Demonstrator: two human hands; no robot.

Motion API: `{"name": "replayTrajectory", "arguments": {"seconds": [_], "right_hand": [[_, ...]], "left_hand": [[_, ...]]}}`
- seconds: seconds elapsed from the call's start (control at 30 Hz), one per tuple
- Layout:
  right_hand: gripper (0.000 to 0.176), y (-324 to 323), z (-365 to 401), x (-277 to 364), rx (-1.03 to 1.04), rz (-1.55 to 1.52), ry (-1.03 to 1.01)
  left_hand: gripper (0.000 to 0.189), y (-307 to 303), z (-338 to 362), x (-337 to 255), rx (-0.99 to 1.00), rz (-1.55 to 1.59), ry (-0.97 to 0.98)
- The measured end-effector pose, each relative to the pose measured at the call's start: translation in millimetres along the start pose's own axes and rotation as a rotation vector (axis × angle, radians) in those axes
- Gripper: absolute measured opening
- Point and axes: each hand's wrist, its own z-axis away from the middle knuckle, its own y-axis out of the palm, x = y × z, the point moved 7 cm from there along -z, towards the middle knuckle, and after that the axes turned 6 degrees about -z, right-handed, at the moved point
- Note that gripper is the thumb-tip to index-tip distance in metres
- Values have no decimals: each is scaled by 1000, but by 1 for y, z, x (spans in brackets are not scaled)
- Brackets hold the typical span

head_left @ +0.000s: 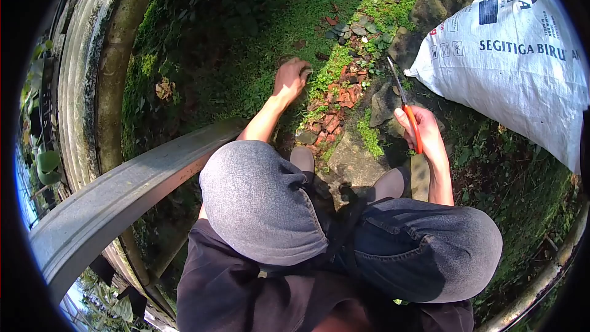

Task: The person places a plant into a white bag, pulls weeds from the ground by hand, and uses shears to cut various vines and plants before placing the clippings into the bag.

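My left hand (291, 80) is low over the small green plants (261, 64), its fingers curled together at the edge of the sunlit strip; what they hold, if anything, is too small to make out. In my right hand (424, 128) are scissors with orange handles (412, 126), held above the stones. Their metal blades point up and slightly left, toward the neck of the white sack. Broken red brick pieces (335, 110) lie on the ground between my two hands.
A full white printed sack (491, 55) lies at the upper right. A grey metal beam (129, 187) slants in from the lower left, beside a curved ribbed wall (83, 80). Flat stones (353, 160) lie around my shoes, and a pipe (553, 270) runs along the lower right.
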Motion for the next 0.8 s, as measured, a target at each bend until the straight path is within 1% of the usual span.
{"name": "replayTrajectory", "arguments": {"seconds": [0.13,0.23,0.27,0.37,0.47,0.57,0.6,0.7,0.8], "right_hand": [[46,1,0,-1,22,-12,7],[46,1,-1,-1,29,-23,0],[46,0,-1,-1,27,-23,-2],[46,-1,0,0,23,-27,-1],[46,-2,-1,-1,22,-22,0],[46,-3,-1,-2,14,-14,-1],[46,-3,-1,-2,10,-12,-2],[46,-1,-2,1,25,-8,-5],[46,-1,-2,-1,27,-5,-16]], "left_hand": [[20,-4,0,15,-121,168,-102],[22,-1,7,28,-103,306,-251],[25,-4,8,28,-172,255,-179],[26,-3,9,29,-261,107,-46],[27,-14,7,30,-249,187,-172],[28,-15,1,24,-11,379,-306],[23,-17,-1,17,42,294,-264],[19,-6,-4,13,46,427,-144],[18,8,-2,12,145,629,-127]]}}
